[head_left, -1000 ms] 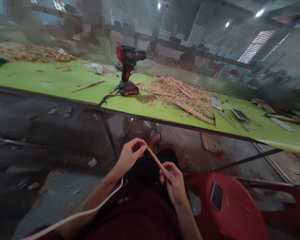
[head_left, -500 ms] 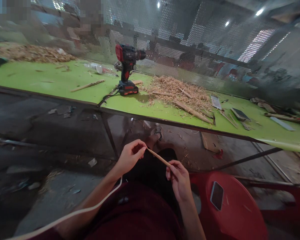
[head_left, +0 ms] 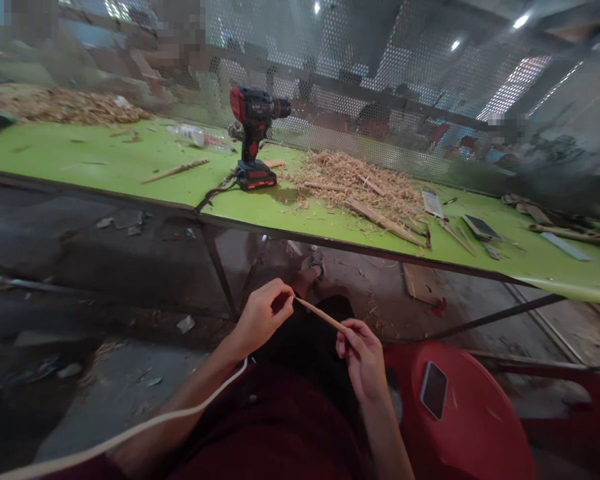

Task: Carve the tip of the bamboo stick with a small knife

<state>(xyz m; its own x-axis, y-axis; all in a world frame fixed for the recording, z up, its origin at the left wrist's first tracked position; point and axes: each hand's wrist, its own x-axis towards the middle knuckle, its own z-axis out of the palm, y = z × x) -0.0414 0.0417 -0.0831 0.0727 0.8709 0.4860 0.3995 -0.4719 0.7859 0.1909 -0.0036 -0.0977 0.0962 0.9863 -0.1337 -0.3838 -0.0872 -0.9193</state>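
A thin, light wooden stick (head_left: pixel 321 314) slants between my hands above my lap, its pointed end toward the left. My left hand (head_left: pixel 266 313) has thumb and forefinger pinched together at that tip. Fingers of my right hand (head_left: pixel 363 350) are closed round the stick's other, thicker end. Beyond them is the green table (head_left: pixel 280 217), where a black and red cordless drill (head_left: pixel 253 137) stands upright beside a heap of wood shavings (head_left: pixel 365 180).
A red stool (head_left: pixel 473 413) with a phone (head_left: pixel 434 391) on it is at my right. Along the table lie a carved stick (head_left: pixel 175 171), a plastic bottle (head_left: pixel 200 137), a pointed wood piece (head_left: pixel 387 223) and another phone (head_left: pixel 481 227). A pale cable runs by my left arm.
My right hand has shifted slightly to the right, and the stick has moved right with it. My left hand's pinch stays near the tip, almost in the same place.
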